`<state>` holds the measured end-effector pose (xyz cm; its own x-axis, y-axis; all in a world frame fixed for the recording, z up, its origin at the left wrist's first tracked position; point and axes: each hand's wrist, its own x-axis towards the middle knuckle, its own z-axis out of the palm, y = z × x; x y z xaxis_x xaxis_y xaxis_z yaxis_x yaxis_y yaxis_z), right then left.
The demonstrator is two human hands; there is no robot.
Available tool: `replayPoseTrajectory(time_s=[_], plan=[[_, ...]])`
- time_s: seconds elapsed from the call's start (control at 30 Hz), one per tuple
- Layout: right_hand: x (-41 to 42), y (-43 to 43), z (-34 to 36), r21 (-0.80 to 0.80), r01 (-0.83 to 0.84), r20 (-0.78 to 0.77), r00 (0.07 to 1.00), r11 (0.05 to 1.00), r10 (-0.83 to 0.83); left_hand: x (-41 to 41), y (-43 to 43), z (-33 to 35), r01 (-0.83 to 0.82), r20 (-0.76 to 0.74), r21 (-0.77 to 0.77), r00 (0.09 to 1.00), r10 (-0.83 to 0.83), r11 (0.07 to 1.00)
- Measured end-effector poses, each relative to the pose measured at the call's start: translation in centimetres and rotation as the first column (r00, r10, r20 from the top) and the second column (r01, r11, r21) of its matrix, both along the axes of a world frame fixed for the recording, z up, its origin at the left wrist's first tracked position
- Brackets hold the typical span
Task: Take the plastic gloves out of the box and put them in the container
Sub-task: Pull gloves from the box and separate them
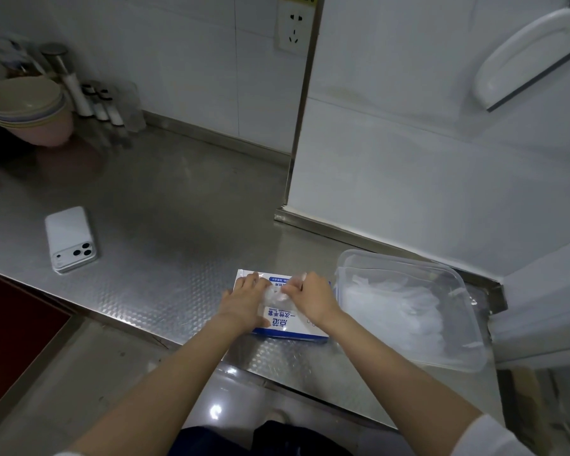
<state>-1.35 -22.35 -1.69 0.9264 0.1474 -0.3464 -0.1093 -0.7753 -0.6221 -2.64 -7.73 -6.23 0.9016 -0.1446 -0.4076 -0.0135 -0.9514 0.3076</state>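
While left hand [244,301] pressed flat on blue-and-white cardboard box [288,328], right hand [310,296] pinched thin clear plastic glove [273,296], clear plastic container [408,260] just beside

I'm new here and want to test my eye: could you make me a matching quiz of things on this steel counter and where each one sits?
Things: 1 white smartphone; 2 blue-and-white cardboard glove box; 3 clear plastic container; 4 stack of pastel bowls.
Places: a far back-left corner; b under the left hand, while the right hand pinches a plastic glove from it; c right of the box, holding gloves; d alone, camera side up, left of the box.
Pairs: 1-d, 2-b, 3-c, 4-a.
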Motion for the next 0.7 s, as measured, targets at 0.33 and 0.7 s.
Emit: replayPoseTrajectory(time_s=[0.33,0.7], plan=[[0.1,-0.9,1.5,0.214,0.048,0.212,0.973,0.976,-0.094,0.0,0.4,-0.1,0.005,0.015,0.001,1.0,-0.005,1.0],[2.7,-4.2,4.4,0.325,0.137,0.24,0.945,0.936,-0.222,0.2,0.1,-0.1,0.019,0.001,0.015,1.0,-0.019,1.0]])
